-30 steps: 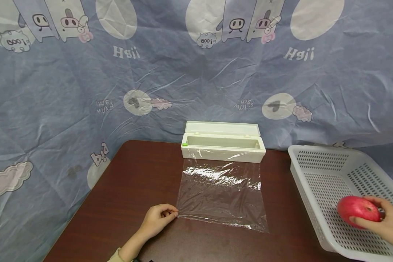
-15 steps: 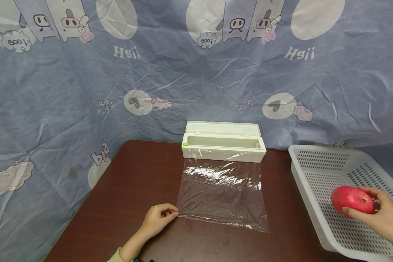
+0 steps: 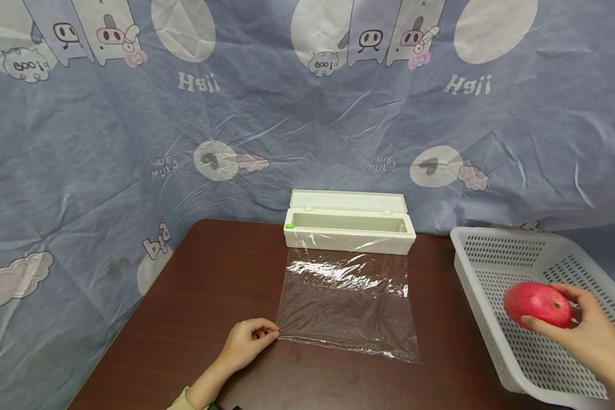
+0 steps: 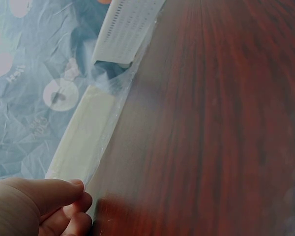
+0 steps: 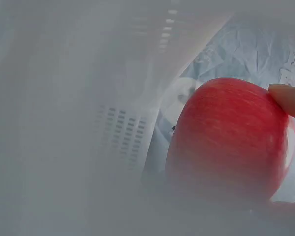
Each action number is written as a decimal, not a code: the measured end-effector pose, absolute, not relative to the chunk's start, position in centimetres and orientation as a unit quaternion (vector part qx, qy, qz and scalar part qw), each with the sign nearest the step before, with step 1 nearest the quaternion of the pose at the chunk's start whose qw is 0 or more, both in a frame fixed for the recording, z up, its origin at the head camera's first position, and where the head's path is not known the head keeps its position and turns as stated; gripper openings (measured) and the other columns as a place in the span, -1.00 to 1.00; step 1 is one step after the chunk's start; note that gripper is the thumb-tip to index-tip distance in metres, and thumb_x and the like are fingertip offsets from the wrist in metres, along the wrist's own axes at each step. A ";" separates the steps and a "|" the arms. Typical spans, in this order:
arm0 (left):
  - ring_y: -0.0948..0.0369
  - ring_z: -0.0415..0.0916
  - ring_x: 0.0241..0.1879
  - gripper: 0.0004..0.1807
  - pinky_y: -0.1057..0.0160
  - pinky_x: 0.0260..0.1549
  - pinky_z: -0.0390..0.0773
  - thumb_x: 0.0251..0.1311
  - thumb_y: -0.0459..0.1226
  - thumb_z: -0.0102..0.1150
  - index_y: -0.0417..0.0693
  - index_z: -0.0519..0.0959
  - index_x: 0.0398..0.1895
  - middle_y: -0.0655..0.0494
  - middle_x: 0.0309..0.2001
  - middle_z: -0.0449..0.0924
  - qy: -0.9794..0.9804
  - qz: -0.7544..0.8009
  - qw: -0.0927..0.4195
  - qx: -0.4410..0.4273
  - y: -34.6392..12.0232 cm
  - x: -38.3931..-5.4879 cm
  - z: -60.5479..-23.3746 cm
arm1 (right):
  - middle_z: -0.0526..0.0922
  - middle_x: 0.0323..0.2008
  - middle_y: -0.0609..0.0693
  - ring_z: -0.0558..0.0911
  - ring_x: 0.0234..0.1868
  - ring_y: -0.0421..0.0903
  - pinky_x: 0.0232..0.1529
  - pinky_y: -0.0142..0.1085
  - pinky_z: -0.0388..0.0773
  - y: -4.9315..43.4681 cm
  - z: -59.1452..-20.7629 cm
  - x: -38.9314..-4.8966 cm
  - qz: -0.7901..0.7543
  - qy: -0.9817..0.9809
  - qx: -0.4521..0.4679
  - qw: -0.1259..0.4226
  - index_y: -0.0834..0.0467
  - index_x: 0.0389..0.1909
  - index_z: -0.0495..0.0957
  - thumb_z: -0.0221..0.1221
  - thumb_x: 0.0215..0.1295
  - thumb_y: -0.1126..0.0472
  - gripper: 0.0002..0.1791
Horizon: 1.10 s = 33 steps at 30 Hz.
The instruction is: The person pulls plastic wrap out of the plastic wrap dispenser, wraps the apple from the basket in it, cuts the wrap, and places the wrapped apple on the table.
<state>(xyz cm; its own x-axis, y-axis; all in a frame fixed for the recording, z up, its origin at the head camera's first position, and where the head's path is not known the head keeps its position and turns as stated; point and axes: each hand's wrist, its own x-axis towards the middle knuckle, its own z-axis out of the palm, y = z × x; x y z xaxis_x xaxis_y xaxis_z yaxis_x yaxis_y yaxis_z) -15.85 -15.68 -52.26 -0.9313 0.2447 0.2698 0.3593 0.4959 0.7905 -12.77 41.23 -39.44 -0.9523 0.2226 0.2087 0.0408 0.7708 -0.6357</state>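
Apple (image 3: 535, 304) in the right hand (image 3: 589, 336), clear film (image 3: 348, 319) in the left hand (image 3: 248, 344)

Left hand: thumb and forefinger pinching the film's near left corner; pale sleeve (image 3: 181, 401) at the wrist.
Right hand: thumb and fingers curled round the apple.
Apple: one, red, faintly streaked, dimpled end turned toward the holding hand. Seen over the basket's floor in the head view; whether it touches that floor cannot be told.
Film: one sheet, transparent, glossy, slightly wrinkled, running from the box's front toward the near side of the table.
Basket (image 3: 487, 324): pale grey, slotted walls and floor, at the table's right.
Box (image 3: 402, 245): white, long, at the back, green piece (image 3: 289, 226) at its left end; lid (image 3: 348, 200) raised behind.
Table (image 3: 195, 296): dark reddish-brown, wood-grained.
Cloth (image 3: 287, 125): blue-grey, creased, cartoon-printed, hanging behind and to the left.
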 end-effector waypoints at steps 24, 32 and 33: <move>0.44 0.35 -0.66 -0.95 0.40 -0.71 0.39 0.12 -0.23 0.30 0.00 0.68 -0.40 0.40 -0.59 0.51 -0.856 -0.471 0.080 -0.199 -15.8 -16.0 -52.6 | 0.24 -0.02 -0.17 0.41 -0.31 -0.51 -0.52 -0.48 0.52 34.8 -39.5 -13.0 0.424 -0.890 0.014 0.166 -0.09 0.18 0.23 0.42 -0.08 0.35 -0.19; 0.42 0.37 -0.67 -0.91 0.39 -0.69 0.41 0.11 -0.19 0.31 0.01 0.68 -0.40 0.41 -0.60 0.51 -0.859 -0.475 0.063 -0.181 -15.7 -15.9 -52.4 | 0.23 0.02 -0.13 0.40 -0.22 -0.52 -0.43 -0.56 0.50 32.1 -39.4 -13.5 0.432 -0.885 0.043 0.169 0.13 0.23 0.19 0.43 -0.11 0.37 -0.14; 0.42 0.38 -0.67 -0.91 0.39 -0.69 0.42 0.11 -0.19 0.31 0.01 0.68 -0.40 0.41 -0.60 0.51 -0.859 -0.474 0.062 -0.180 -15.7 -15.9 -52.4 | 0.23 0.02 -0.14 0.39 -0.20 -0.52 -0.42 -0.57 0.49 31.8 -39.3 -13.6 0.434 -0.883 0.047 0.170 0.14 0.24 0.19 0.43 -0.12 0.38 -0.13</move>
<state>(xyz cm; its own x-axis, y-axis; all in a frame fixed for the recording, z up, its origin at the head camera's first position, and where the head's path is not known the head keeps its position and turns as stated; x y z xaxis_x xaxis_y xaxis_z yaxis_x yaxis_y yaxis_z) -15.85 -15.72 -52.36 -0.9273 0.2509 0.2779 0.3689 0.4847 0.7931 -13.56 31.80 -39.28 -0.9379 0.0638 0.3411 -0.2310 0.6186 -0.7509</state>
